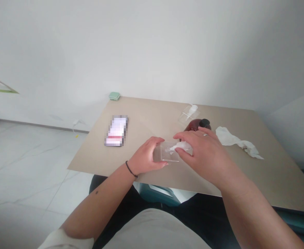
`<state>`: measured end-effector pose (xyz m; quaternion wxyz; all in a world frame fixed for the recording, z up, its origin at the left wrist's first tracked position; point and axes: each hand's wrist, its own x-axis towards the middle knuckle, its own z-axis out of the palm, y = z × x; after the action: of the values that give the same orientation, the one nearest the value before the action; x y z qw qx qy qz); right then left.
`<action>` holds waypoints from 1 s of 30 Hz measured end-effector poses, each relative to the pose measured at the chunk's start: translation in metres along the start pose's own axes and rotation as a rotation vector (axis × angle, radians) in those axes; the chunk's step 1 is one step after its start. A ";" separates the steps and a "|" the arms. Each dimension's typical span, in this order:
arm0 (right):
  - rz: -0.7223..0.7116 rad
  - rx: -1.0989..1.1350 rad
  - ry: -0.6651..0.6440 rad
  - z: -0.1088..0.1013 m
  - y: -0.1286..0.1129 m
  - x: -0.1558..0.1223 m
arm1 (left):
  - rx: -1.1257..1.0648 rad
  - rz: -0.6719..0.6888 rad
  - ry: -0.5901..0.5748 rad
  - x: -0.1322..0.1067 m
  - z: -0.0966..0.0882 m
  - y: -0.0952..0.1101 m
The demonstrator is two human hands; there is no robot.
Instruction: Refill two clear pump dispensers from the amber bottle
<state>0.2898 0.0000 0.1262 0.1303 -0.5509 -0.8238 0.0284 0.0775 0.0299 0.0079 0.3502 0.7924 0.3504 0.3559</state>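
Observation:
My left hand (147, 156) grips a small clear plastic bottle (167, 152) lying near the front edge of the beige table (271, 166). My right hand (205, 152) pinches a small white cap or nozzle piece (183, 146) at the bottle's mouth. Both hands are closed around these parts. Just behind my right hand stands a dark red bottle with a black cap (197, 124).
A phone (116, 130) lies on the table's left part. A crumpled white tissue (238, 141) lies to the right. A clear plastic piece (189, 112) rests behind the red bottle. A small green box (114, 95) sits at the far corner by the wall.

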 end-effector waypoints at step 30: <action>0.133 0.200 0.155 -0.002 0.019 -0.016 | 0.026 -0.016 0.010 -0.001 0.000 0.002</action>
<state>0.3136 -0.0074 0.1213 0.2455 -0.5892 -0.7660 0.0762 0.0778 0.0283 0.0089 0.3408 0.7923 0.3631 0.3525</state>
